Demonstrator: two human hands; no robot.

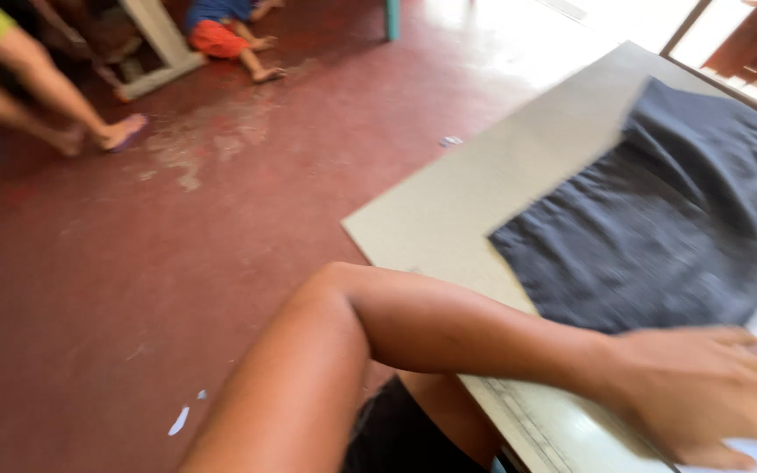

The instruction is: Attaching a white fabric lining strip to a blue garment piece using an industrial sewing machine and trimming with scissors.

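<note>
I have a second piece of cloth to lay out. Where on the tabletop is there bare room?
The grey tabletop is bare along its left side, between the left edge and the dark blue cloth, widest toward the far corner. A narrow strip runs along the near edge by the forearm. The near right is crowded: the left hand lies there, blurred, beside the cloth.

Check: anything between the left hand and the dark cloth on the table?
Nothing visible. The left hand sits at the near edge of the dark cloth, spread flat on the grey table, with only bare tabletop around them. The frame is blurred, so contact can't be confirmed. The right hand is out of view.
</note>
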